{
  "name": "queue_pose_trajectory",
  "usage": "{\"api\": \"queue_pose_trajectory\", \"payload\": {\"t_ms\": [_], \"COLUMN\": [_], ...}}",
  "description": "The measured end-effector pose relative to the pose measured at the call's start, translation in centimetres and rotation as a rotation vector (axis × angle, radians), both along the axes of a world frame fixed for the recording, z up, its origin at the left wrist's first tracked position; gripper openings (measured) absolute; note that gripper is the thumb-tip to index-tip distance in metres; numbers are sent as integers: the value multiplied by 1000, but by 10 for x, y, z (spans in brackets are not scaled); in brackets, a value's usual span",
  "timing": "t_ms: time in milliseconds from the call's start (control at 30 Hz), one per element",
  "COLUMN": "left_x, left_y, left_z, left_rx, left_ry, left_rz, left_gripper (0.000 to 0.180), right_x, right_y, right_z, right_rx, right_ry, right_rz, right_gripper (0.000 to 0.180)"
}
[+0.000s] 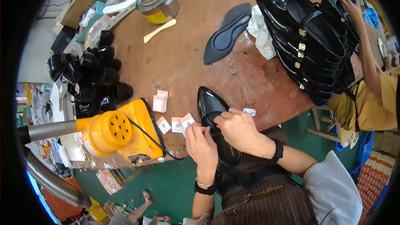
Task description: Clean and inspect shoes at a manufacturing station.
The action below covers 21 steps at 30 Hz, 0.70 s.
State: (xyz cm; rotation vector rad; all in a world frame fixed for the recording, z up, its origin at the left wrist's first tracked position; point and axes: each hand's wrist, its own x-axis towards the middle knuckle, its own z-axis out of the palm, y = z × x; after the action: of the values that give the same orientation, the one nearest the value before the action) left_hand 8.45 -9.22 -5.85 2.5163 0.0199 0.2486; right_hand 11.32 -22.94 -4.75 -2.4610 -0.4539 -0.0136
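Note:
A glossy black pointed-toe shoe (210,101) lies at the table's near edge, its toe pointing away from me. My left hand (201,145) is closed at the shoe's left side, thumb and fingertips pinching around its strap area. From the right, my right hand (239,128) bends over the opening with its fingers curled onto the shoe's upper. Both hands hide the strap, so exactly what the fingertips pinch is hard to see. The heel end, with its dark insole (228,153), shows between my wrists. Small white-and-pink tags (175,123) lie just beyond my left fingers.
Stacked black shoes with gold ornaments (302,37) stand right, near another person's arm (366,46). Black insoles (227,33) and a white cloth (261,33) lie mid-table. A yellow machine (137,129), a heap of black heels (89,77) and a lidded can (157,4) are left.

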Motion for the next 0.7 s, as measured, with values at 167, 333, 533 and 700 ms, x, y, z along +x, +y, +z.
{"api": "queue_pose_trajectory", "payload": {"t_ms": [167, 333, 533, 700], "left_x": [-6, 2, 2, -2], "left_y": [3, 1, 27, 31], "left_z": [-13, -15, -25, -8], "left_rx": [-191, -686, -817, -665], "left_ry": [-136, 100, 206, 369], "left_rz": [21, 124, 163, -3], "left_gripper": [4, 7, 12, 38], "right_x": [19, 29, 26, 20], "right_y": [-38, -55, -25, -19], "right_z": [21, 8, -9, -4], "right_rx": [297, 856, 676, 509], "right_ry": [316, 738, 530, 339], "right_rz": [78, 190, 145, 59], "right_gripper": [12, 14, 14, 13]}}
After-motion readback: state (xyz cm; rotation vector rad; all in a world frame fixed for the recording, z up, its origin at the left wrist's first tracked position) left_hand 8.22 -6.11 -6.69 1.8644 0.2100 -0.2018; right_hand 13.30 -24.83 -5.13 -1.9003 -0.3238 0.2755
